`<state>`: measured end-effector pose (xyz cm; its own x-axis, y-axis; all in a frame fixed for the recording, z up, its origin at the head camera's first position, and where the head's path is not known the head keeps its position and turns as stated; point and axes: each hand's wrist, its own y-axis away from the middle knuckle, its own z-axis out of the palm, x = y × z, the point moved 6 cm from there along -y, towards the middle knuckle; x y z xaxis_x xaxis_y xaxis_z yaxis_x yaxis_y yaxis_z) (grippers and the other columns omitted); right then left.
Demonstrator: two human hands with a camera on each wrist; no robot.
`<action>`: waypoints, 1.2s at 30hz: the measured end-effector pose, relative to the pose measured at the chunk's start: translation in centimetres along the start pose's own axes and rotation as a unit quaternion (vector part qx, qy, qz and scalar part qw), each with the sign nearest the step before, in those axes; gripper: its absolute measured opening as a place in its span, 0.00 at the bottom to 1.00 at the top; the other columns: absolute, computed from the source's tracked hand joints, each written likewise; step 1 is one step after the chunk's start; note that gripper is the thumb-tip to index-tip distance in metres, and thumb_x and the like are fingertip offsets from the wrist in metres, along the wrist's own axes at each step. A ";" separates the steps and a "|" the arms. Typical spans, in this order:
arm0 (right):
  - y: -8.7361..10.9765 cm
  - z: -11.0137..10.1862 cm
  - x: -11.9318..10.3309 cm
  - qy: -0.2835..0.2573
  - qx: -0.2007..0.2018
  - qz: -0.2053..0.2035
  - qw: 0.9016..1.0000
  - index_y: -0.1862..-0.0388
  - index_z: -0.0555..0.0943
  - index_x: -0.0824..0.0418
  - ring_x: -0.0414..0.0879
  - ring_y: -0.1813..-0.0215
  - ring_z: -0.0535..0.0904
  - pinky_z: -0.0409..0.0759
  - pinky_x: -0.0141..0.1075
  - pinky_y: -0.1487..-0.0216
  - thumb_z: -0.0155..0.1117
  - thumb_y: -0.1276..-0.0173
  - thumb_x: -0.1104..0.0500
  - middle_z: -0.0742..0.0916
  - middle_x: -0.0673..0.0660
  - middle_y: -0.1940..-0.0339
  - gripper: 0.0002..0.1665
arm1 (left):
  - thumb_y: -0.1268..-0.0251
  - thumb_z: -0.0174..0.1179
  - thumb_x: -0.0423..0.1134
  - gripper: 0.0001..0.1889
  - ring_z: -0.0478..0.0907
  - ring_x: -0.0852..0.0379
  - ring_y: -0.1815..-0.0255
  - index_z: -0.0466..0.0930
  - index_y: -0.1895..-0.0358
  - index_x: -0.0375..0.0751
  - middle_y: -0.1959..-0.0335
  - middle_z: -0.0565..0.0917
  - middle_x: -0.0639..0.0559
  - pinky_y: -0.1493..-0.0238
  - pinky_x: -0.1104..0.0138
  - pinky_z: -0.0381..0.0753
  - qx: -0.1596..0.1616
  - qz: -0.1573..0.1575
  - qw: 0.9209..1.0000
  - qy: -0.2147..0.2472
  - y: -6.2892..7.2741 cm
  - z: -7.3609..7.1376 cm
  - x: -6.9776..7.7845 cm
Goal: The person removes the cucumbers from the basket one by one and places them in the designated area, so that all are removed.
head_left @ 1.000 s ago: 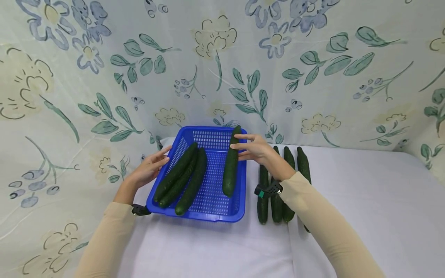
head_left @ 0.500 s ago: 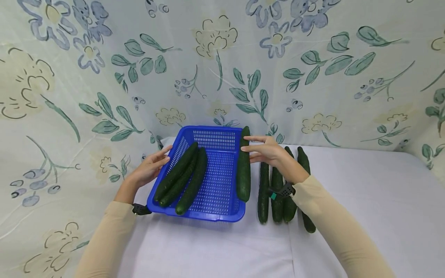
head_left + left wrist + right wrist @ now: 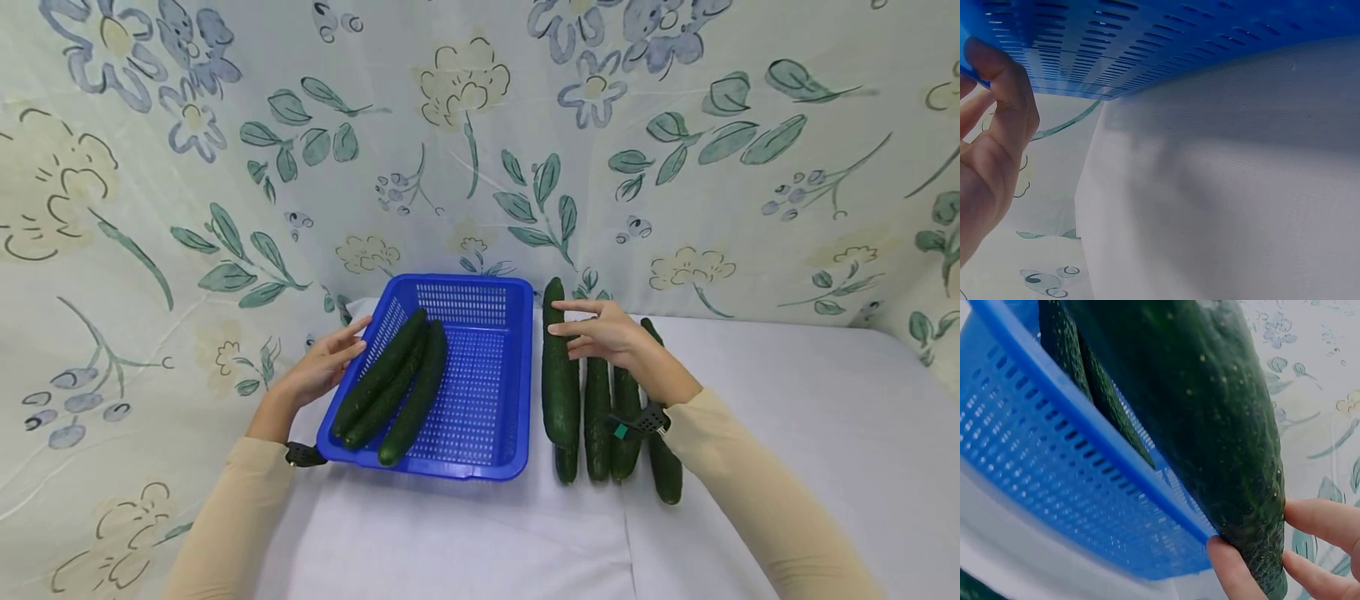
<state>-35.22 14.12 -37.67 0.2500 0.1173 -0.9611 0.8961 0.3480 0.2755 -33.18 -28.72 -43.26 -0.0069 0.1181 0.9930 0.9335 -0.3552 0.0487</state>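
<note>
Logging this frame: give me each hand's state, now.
Left hand: open, fingers resting on the basket side.
Right hand: holding a cucumber beside the basket.

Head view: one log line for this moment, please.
right hand: holds cucumber beside basket | left hand: on basket wall | basket: three cucumbers

3 cucumbers [image 3: 390, 387] in basket [image 3: 480, 287], 4 cucumbers [image 3: 611, 417] on table [image 3: 787, 433] right of it

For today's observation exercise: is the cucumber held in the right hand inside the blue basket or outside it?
Outside. The held cucumber hangs right of the basket, above the row of cucumbers.
</note>
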 end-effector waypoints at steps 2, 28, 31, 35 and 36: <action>0.3 -0.4 0.1 0.005 -0.004 -0.002 1.000 0.22 0.62 0.64 0.73 0.30 0.64 0.84 0.43 0.52 0.67 0.32 0.65 0.54 0.67 0.20 0.41 | 0.17 0.44 0.40 0.30 0.80 0.61 0.62 0.47 0.19 0.48 0.47 0.76 0.44 0.72 0.73 0.77 0.002 -0.002 1.000 -0.003 0.0 0.0 0.0; 2.3 -4.9 2.2 0.026 -0.002 -0.020 0.999 0.22 0.59 0.65 0.59 0.45 0.80 0.84 0.43 0.53 0.67 0.31 0.63 0.50 0.68 0.20 0.43 | 0.17 0.44 0.42 0.30 0.80 0.56 0.48 0.47 0.19 0.49 0.42 0.73 0.39 0.53 0.64 0.83 -0.005 -0.008 1.000 0.009 0.0 0.2 0.0; 2.6 -5.6 2.5 0.038 -0.003 -0.023 0.999 0.21 0.58 0.65 0.66 0.37 0.74 0.83 0.44 0.51 0.67 0.30 0.62 0.54 0.69 0.21 0.43 | 0.17 0.44 0.42 0.30 0.80 0.56 0.47 0.47 0.19 0.49 0.42 0.72 0.39 0.52 0.63 0.83 -0.006 -0.008 1.000 0.012 0.0 0.2 0.1; 2.8 -6.6 2.9 0.046 0.001 -0.021 0.999 0.21 0.59 0.63 0.63 0.39 0.75 0.83 0.43 0.50 0.68 0.31 0.60 0.60 0.71 0.23 0.44 | 0.17 0.44 0.41 0.30 0.80 0.56 0.48 0.47 0.19 0.48 0.42 0.73 0.39 0.52 0.63 0.83 -0.005 -0.006 1.000 0.014 0.0 0.2 0.1; 2.9 -6.8 2.9 0.046 0.003 -0.022 0.999 0.21 0.59 0.63 0.60 0.41 0.77 0.83 0.43 0.51 0.68 0.31 0.60 0.61 0.71 0.24 0.44 | 0.17 0.44 0.41 0.30 0.80 0.56 0.48 0.46 0.19 0.48 0.42 0.73 0.39 0.52 0.63 0.83 -0.006 -0.005 1.000 0.013 0.0 0.2 0.1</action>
<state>-34.38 21.79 -39.58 0.1767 0.1874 -0.9663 0.9074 0.3494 0.2337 -33.06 -28.51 -43.14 -0.0251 0.0967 0.9950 0.9291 -0.3652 0.0589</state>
